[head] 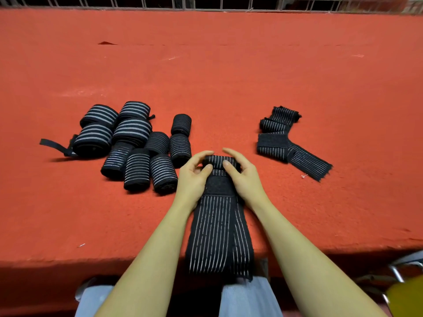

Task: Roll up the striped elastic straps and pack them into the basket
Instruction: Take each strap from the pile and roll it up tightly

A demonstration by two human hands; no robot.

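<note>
Both hands' fingers [207, 168] round half-rolled strap [218, 216]

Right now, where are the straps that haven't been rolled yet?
In the head view, the unrolled straps lie loose on the red table, right of the hands, opposite the rolled pile.

Black white-striped straps [219, 229], red table felt [206, 76]
</note>
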